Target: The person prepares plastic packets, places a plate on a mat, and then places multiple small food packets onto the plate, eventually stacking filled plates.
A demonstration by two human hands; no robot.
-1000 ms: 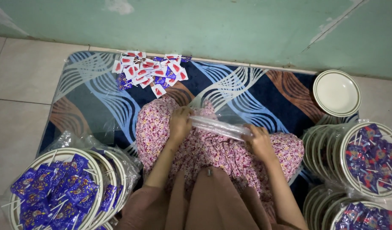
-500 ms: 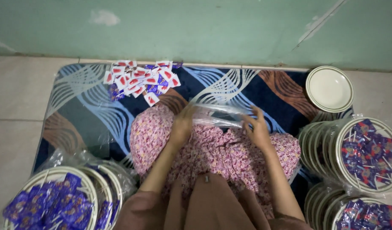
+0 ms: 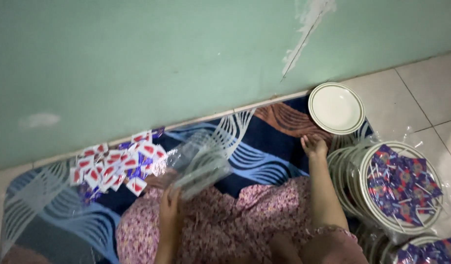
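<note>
So the right hand (image 3: 314, 145) has let go of the clear plastic bag (image 3: 198, 164) and now reaches open toward the empty plate (image 3: 336, 107) just beyond it, left hand (image 3: 170, 203) alone gripping the bag.

A patterned rug (image 3: 264, 156) in dark blue, light blue and brown is spread on the tiled floor (image 3: 426, 93) against a pale green wall (image 3: 137, 58), whose paint is chipped along a crack. A pile of small red-and-white sachets (image 3: 113, 164) is scattered on the rug near the wall. At the right, a stack of green-rimmed plates (image 3: 399, 186) wrapped in clear film is seen, topped with blue and red packets. A floral pink garment (image 3: 245, 225) is draped across the lower middle.
</note>
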